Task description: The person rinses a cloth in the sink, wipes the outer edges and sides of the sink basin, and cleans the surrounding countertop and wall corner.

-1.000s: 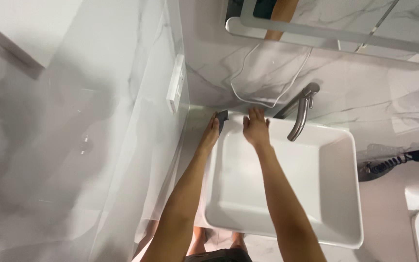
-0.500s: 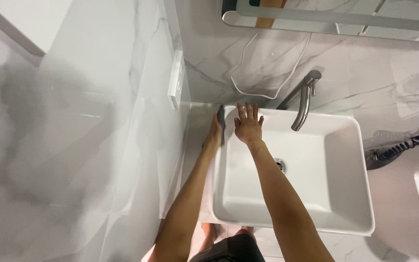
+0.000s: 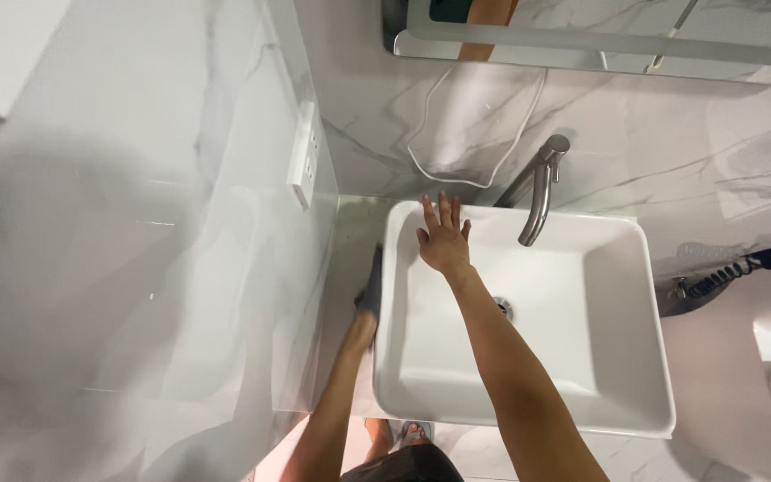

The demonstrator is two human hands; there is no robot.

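Two hands at a white basin

The left hand [image 3: 365,323] has its grip pinched on a dark cloth [image 3: 371,284] against the basin's [image 3: 622,393] outer left side; the right hand [image 3: 443,243], fingers spread flat, rests inside the back rim near the grey tap [image 3: 537,192].

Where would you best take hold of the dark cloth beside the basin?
Probably by the upper end of the dark cloth, coming from above. It stands narrow in the gap between the basin and the side wall, and the left hand already covers its lower end, so only the top seems free to pinch.
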